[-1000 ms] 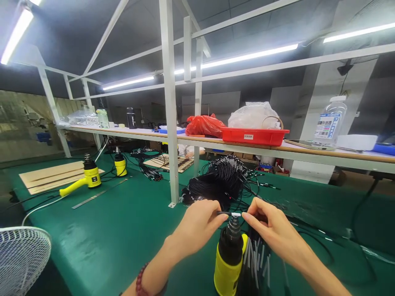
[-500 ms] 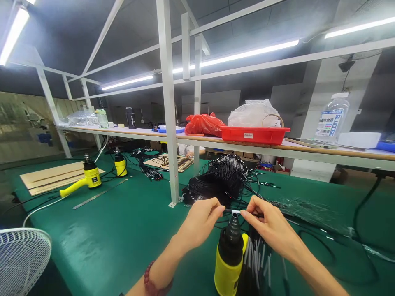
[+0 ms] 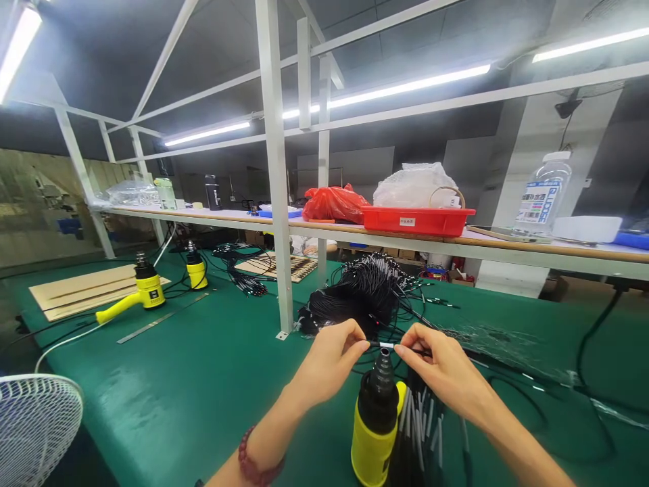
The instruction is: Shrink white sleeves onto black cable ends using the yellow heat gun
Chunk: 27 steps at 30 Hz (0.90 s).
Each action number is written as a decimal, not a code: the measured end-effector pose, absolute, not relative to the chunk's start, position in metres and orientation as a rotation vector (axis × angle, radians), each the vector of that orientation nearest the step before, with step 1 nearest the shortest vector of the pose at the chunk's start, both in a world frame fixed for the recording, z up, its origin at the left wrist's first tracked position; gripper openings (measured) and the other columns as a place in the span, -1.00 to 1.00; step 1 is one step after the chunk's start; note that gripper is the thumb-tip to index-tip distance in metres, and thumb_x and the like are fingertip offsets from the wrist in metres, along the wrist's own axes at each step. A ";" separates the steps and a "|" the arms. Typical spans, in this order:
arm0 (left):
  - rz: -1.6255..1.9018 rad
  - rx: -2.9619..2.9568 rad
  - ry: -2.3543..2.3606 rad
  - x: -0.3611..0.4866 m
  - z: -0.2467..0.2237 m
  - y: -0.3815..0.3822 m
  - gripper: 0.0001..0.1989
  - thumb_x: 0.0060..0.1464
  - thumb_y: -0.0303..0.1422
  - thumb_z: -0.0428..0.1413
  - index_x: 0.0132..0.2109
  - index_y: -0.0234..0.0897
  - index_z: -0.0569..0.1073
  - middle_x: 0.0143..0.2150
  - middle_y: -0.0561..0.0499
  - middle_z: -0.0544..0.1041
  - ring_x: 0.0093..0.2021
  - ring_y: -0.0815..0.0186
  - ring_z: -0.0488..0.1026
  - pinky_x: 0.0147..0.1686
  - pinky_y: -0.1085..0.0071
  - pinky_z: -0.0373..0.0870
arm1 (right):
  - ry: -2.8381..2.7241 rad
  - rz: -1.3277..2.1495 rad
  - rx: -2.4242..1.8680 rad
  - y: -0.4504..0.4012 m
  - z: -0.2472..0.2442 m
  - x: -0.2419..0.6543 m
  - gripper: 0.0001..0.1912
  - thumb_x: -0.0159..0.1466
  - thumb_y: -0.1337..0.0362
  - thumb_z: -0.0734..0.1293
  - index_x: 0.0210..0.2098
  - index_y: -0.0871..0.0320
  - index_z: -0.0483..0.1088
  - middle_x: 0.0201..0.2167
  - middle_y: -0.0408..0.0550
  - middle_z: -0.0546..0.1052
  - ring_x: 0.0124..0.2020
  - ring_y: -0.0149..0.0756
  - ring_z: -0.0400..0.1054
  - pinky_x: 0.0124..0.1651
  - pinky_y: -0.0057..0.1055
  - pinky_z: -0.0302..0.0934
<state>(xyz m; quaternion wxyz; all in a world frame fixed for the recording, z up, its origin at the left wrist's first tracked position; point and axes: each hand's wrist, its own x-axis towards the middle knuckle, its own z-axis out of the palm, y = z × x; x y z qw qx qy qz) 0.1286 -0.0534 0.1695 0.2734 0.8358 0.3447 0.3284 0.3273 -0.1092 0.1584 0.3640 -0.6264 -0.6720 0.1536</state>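
A black cable with a short white sleeve (image 3: 387, 345) is stretched level between my two hands. My left hand (image 3: 334, 355) pinches it on the left of the sleeve, and my right hand (image 3: 436, 358) pinches it on the right. Just below the sleeve is the nozzle tip of an upright yellow and black heat gun (image 3: 376, 426). Beside the gun, under my right hand, lies a bunch of black cables with grey sleeves (image 3: 420, 426). Behind my hands a large coiled bundle of black cables (image 3: 355, 297) rests on the green table (image 3: 203, 399).
Two more yellow heat guns (image 3: 148, 284) stand at the left near flat boards (image 3: 86, 291). A white fan (image 3: 40, 426) is at lower left. A white post (image 3: 276, 203) rises behind my hands, carrying a shelf with a red tray (image 3: 418, 222) and a bottle (image 3: 543, 196).
Both hands hold the cable over the nozzle almost as before. The white sleeve looks slightly turned, with faint marking; the view has shifted a little.
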 end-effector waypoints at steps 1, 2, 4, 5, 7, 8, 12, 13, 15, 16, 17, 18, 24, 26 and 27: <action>0.895 2.239 0.913 0.128 0.170 -0.054 -0.84 0.17 -0.32 0.01 -0.36 -0.26 0.37 -0.44 0.11 0.39 -0.39 0.36 0.29 -0.40 0.48 0.17 | -1.758 0.395 -1.614 -0.110 0.160 0.328 -0.71 0.29 0.07 0.17 -0.40 0.11 0.35 -0.50 -0.15 0.43 -0.45 -0.30 0.26 -0.39 -0.39 0.08; 0.903 2.232 0.901 0.128 0.171 -0.054 -0.85 0.16 -0.33 0.02 -0.35 -0.26 0.37 -0.43 0.10 0.39 -0.38 0.36 0.30 -0.38 0.48 0.19 | -1.786 0.392 -1.612 -0.112 0.162 0.329 -0.69 0.30 0.07 0.16 -0.40 0.11 0.38 -0.50 -0.13 0.45 -0.44 -0.30 0.27 -0.38 -0.38 0.08; 0.899 2.228 0.902 0.127 0.172 -0.054 -0.84 0.17 -0.31 0.01 -0.33 -0.26 0.39 -0.41 0.09 0.42 -0.36 0.36 0.33 -0.36 0.48 0.22 | -1.820 0.382 -1.608 -0.115 0.166 0.330 -0.65 0.32 0.07 0.14 -0.41 0.11 0.41 -0.51 -0.14 0.45 -0.45 -0.31 0.25 -0.39 -0.39 0.06; 0.883 2.234 0.923 0.127 0.173 -0.054 -0.81 0.19 -0.27 0.00 -0.32 -0.26 0.39 -0.41 0.09 0.43 -0.38 0.36 0.33 -0.38 0.48 0.22 | -1.819 0.374 -1.610 -0.116 0.168 0.330 -0.65 0.32 0.07 0.14 -0.43 0.11 0.41 -0.52 -0.15 0.44 -0.47 -0.32 0.22 -0.41 -0.40 0.05; 0.846 2.274 0.990 0.126 0.174 -0.054 -0.71 0.23 -0.20 -0.06 -0.35 -0.26 0.40 -0.45 0.08 0.44 -0.42 0.36 0.33 -0.42 0.47 0.18 | -1.809 0.358 -1.612 -0.118 0.170 0.330 -0.65 0.31 0.08 0.15 -0.44 0.11 0.41 -0.55 -0.17 0.41 -0.49 -0.34 0.19 -0.43 -0.42 0.03; 0.830 2.302 1.017 0.126 0.174 -0.054 -0.65 0.25 -0.18 -0.10 -0.38 -0.26 0.40 -0.48 0.08 0.43 -0.45 0.35 0.33 -0.44 0.46 0.17 | -1.809 0.353 -1.607 -0.118 0.171 0.329 -0.66 0.31 0.09 0.15 -0.45 0.11 0.41 -0.55 -0.18 0.39 -0.50 -0.35 0.17 -0.44 -0.43 0.03; 0.793 2.354 1.022 0.126 0.171 -0.051 -0.56 0.29 -0.19 -0.18 -0.46 -0.27 0.38 -0.54 0.07 0.41 -0.49 0.36 0.32 -0.47 0.46 0.13 | -1.816 0.357 -1.584 -0.118 0.172 0.328 -0.66 0.31 0.11 0.13 -0.45 0.10 0.40 -0.56 -0.19 0.38 -0.50 -0.35 0.17 -0.45 -0.45 0.02; 0.795 2.342 1.006 0.126 0.170 -0.051 -0.58 0.28 -0.20 -0.17 -0.46 -0.27 0.38 -0.54 0.08 0.41 -0.50 0.37 0.31 -0.47 0.47 0.13 | -1.815 0.357 -1.584 -0.118 0.171 0.327 -0.66 0.31 0.11 0.14 -0.45 0.10 0.40 -0.56 -0.19 0.39 -0.50 -0.35 0.18 -0.45 -0.45 0.03; 0.829 2.301 0.971 0.126 0.168 -0.049 -0.62 0.26 -0.20 -0.12 -0.44 -0.27 0.37 -0.52 0.09 0.41 -0.49 0.38 0.30 -0.48 0.48 0.12 | -1.811 0.358 -1.580 -0.116 0.171 0.327 -0.68 0.29 0.12 0.16 -0.46 0.11 0.41 -0.55 -0.18 0.42 -0.49 -0.34 0.22 -0.44 -0.44 0.05; 0.853 2.279 0.954 0.126 0.167 -0.049 -0.65 0.25 -0.21 -0.09 -0.43 -0.27 0.37 -0.51 0.10 0.41 -0.47 0.38 0.29 -0.48 0.48 0.13 | -1.807 0.360 -1.577 -0.116 0.170 0.327 -0.69 0.29 0.12 0.17 -0.45 0.11 0.42 -0.54 -0.17 0.44 -0.49 -0.34 0.24 -0.43 -0.43 0.07; 0.877 2.260 0.939 0.127 0.166 -0.049 -0.69 0.24 -0.23 -0.07 -0.41 -0.27 0.37 -0.49 0.10 0.41 -0.45 0.38 0.30 -0.47 0.48 0.14 | -1.803 0.365 -1.573 -0.115 0.170 0.328 -0.70 0.28 0.12 0.18 -0.45 0.12 0.42 -0.52 -0.15 0.47 -0.47 -0.33 0.27 -0.41 -0.43 0.09; 0.897 2.243 0.925 0.127 0.166 -0.048 -0.73 0.22 -0.24 -0.04 -0.39 -0.27 0.38 -0.47 0.10 0.42 -0.43 0.37 0.30 -0.45 0.48 0.15 | -1.799 0.372 -1.570 -0.114 0.170 0.328 -0.71 0.27 0.12 0.19 -0.44 0.12 0.43 -0.51 -0.14 0.49 -0.45 -0.31 0.30 -0.39 -0.41 0.11; 0.948 2.189 0.883 0.129 0.166 -0.050 -0.90 0.14 -0.35 0.05 -0.32 -0.27 0.39 -0.39 0.09 0.42 -0.34 0.35 0.33 -0.33 0.47 0.23 | -1.797 0.429 -1.577 -0.116 0.171 0.330 -0.70 0.27 0.09 0.20 -0.40 0.11 0.47 -0.43 -0.11 0.57 -0.39 -0.26 0.39 -0.34 -0.38 0.16; 0.933 2.200 0.883 0.128 0.167 -0.051 -0.88 0.15 -0.34 0.03 -0.32 -0.26 0.39 -0.38 0.09 0.43 -0.34 0.35 0.33 -0.34 0.47 0.23 | -1.820 0.412 -1.592 -0.118 0.172 0.330 -0.65 0.28 0.07 0.18 -0.40 0.11 0.49 -0.44 -0.10 0.57 -0.41 -0.25 0.37 -0.37 -0.38 0.14; 0.916 2.207 0.889 0.128 0.167 -0.052 -0.85 0.18 -0.31 0.00 -0.32 -0.26 0.38 -0.39 0.09 0.43 -0.35 0.35 0.33 -0.36 0.48 0.21 | -1.826 0.392 -1.603 -0.119 0.172 0.330 -0.64 0.29 0.07 0.17 -0.41 0.11 0.50 -0.46 -0.10 0.56 -0.43 -0.26 0.35 -0.38 -0.38 0.12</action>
